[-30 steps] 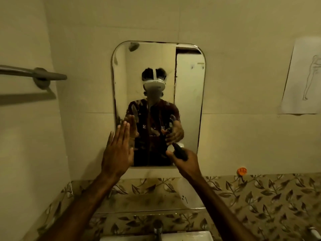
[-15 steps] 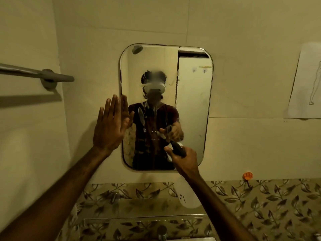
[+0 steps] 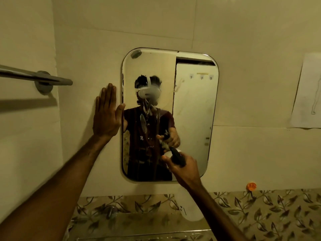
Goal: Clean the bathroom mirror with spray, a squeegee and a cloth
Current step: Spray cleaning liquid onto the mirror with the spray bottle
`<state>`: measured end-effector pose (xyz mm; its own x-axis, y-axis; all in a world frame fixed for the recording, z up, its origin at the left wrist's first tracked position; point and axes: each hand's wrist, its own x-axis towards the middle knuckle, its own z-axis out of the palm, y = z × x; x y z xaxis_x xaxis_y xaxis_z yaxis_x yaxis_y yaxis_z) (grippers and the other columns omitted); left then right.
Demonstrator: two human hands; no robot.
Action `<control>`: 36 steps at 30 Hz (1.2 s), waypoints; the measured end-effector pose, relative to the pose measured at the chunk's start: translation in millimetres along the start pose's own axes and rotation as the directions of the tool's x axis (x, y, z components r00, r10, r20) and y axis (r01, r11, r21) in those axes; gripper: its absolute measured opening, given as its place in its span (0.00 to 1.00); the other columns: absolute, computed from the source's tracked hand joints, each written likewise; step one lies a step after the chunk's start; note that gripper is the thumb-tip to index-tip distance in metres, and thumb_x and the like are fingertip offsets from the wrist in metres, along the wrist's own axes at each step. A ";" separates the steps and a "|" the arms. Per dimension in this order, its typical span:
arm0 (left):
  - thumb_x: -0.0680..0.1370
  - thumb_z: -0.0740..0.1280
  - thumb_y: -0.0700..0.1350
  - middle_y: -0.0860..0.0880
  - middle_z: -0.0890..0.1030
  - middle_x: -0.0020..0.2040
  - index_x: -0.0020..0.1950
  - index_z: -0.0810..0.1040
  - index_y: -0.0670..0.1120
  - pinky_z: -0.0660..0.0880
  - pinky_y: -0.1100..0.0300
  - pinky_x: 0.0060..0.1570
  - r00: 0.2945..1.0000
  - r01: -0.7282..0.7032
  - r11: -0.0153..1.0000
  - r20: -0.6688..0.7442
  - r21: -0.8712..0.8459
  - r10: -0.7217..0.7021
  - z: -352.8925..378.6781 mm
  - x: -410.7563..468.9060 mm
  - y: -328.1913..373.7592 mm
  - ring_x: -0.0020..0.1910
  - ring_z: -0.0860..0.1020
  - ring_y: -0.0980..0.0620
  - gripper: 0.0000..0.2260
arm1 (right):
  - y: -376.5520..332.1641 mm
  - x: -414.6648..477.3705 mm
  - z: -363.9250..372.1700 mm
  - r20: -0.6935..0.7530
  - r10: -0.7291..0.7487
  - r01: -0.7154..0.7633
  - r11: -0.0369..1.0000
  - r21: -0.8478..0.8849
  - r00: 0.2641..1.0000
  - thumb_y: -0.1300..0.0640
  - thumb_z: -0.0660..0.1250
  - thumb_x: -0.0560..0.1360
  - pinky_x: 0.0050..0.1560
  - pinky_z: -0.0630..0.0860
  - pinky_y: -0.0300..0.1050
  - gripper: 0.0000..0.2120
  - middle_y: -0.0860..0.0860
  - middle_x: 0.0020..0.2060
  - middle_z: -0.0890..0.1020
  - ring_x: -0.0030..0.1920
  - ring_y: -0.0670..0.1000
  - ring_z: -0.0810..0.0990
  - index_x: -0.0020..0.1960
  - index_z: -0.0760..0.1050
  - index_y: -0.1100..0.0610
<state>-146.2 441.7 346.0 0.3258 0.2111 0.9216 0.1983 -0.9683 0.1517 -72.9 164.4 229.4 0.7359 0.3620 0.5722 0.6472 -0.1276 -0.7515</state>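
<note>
Left hand moved higher (flat on wall); mirror wet.

Rounded-rectangular mirror, mounted upright on the pale tiled wall, glass streaked with wet runs at centre. Translucent white spray bottle, black trigger head aimed at the mirror's lower part.

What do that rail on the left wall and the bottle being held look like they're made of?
The towel rail looks like metal with a dull grey, brushed finish; it carries a soft sheen and sits on a round wall mount. The spray bottle in the right hand seems to be translucent whitish plastic, cloudy rather than clear, with a black, probably plastic trigger head.
</note>
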 end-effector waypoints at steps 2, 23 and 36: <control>0.84 0.47 0.53 0.49 0.48 0.84 0.83 0.46 0.49 0.42 0.51 0.81 1.000 0.016 1.000 -0.024 0.013 -0.016 10.0 -5.9 -8.7 0.82 0.43 0.49 0.27 | -2.2 -0.2 0.4 -0.047 0.037 -0.038 0.999 -0.025 0.998 0.34 0.69 0.67 0.33 0.79 0.41 0.21 0.49 0.29 0.79 0.29 0.46 0.78 0.37 0.77 0.52; 0.82 0.52 0.54 0.48 0.49 0.83 0.83 0.49 0.50 0.46 0.45 0.80 0.989 -0.044 0.987 -0.132 0.155 0.065 30.9 -15.0 -31.3 0.82 0.46 0.46 0.30 | -66.8 55.4 56.4 0.034 -0.185 0.187 0.975 -0.116 0.982 0.32 0.65 0.70 0.34 0.81 0.37 0.23 0.47 0.36 0.85 0.35 0.42 0.82 0.50 0.83 0.49; 0.82 0.51 0.55 0.47 0.51 0.83 0.83 0.51 0.49 0.49 0.44 0.80 0.987 -0.046 0.984 -0.144 0.170 0.071 33.2 -15.2 -33.0 0.82 0.47 0.45 0.30 | -81.8 67.7 46.9 -0.121 -0.166 0.160 0.986 -0.056 0.979 0.43 0.71 0.72 0.29 0.71 0.30 0.14 0.45 0.26 0.77 0.25 0.40 0.77 0.44 0.82 0.54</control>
<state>-127.0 474.9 315.2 0.2020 0.1205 0.9719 0.3373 -0.9402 0.0464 -85.4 242.7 314.3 0.6371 0.2633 0.7244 0.7666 -0.1194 -0.6309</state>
